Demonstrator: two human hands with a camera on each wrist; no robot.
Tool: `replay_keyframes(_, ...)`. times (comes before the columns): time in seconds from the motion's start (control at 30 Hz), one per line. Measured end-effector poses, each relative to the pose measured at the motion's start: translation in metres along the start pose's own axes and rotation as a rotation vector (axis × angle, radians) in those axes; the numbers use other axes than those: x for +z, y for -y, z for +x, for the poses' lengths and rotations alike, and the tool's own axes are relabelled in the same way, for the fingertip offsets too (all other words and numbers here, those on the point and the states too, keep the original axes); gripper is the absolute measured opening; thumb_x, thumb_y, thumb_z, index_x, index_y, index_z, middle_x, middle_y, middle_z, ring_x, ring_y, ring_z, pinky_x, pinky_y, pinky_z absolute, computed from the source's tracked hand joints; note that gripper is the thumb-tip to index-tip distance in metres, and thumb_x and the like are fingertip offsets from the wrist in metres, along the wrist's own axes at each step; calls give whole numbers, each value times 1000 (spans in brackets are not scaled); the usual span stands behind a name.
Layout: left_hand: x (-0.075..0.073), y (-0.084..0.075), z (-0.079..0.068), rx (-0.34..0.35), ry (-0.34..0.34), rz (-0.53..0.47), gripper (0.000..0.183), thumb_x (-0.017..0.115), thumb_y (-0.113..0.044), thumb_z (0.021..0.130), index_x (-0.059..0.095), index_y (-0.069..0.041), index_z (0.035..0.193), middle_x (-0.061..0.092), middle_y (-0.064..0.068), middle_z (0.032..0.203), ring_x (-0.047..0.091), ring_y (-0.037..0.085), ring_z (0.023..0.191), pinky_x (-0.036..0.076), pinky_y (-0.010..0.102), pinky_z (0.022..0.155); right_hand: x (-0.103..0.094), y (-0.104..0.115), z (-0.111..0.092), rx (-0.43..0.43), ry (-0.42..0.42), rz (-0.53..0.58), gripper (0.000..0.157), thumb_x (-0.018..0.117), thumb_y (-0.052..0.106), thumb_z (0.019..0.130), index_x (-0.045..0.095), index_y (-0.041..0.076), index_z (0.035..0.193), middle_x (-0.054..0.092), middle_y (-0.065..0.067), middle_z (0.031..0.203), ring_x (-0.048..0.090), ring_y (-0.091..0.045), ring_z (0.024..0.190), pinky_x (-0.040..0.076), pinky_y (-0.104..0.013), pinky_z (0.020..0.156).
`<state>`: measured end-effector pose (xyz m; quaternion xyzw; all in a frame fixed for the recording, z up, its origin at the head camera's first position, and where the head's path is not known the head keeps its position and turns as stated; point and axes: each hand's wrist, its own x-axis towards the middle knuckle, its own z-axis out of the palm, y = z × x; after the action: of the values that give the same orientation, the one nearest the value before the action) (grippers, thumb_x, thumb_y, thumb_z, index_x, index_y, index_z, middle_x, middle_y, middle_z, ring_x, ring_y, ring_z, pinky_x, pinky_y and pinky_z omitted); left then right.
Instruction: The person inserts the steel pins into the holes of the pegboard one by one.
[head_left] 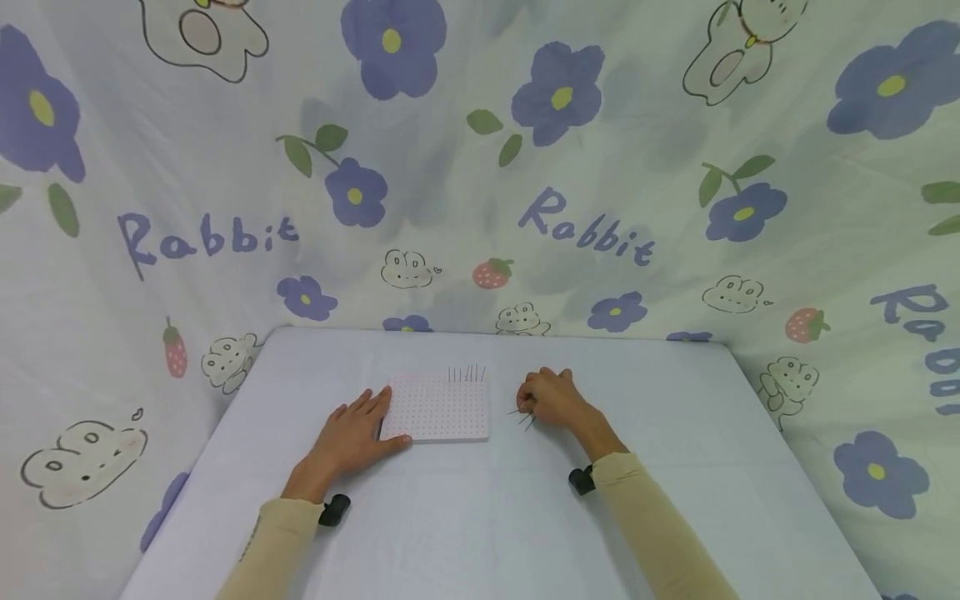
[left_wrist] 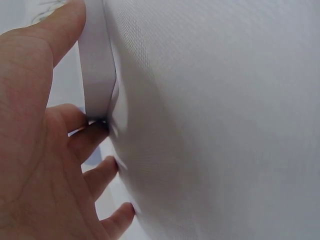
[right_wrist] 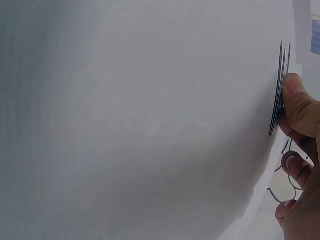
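Observation:
A white pegboard (head_left: 438, 408) with rows of small holes lies flat on the table. Several thin dark needles (head_left: 467, 373) stand in a row along its back right edge, a few tilted. My left hand (head_left: 351, 437) rests at the board's left side, thumb along the front corner and fingers spread with tips on the table; in the left wrist view, the board's side wall (left_wrist: 97, 60) shows between thumb and fingers. To the right of the board, my right hand (head_left: 551, 398) pinches a few loose needles (right_wrist: 278, 95) between thumb and forefinger, low over the table.
The table (head_left: 480, 533) has a white cloth cover. Behind and at both sides hangs a curtain (head_left: 450, 167) printed with flowers and rabbits. Small black cameras sit at the left wrist (head_left: 334, 509) and the right wrist (head_left: 581, 481).

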<state>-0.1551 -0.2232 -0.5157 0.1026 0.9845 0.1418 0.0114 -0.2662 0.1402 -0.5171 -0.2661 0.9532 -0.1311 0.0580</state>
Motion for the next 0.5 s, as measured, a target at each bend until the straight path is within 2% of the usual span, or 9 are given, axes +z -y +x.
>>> replay_keyframes(0.13,0,0,-1,-1,4,-3,100,62,-67,89,32,1,156,37,19,159,30,45,147,24,69,114,2,-1,0,-7,13,-21,21,76,25,91,67,33,73,58,16,85,48,-13,88,33,-49,87)
replay_keyframes(0.5,0,0,-1,0,4,0,101,60,-70,88,33,1,156,35,17,160,30,44,147,23,69,114,0,-1,1,1,14,8,21,75,23,92,66,31,75,57,16,83,47,-13,87,33,-50,88)
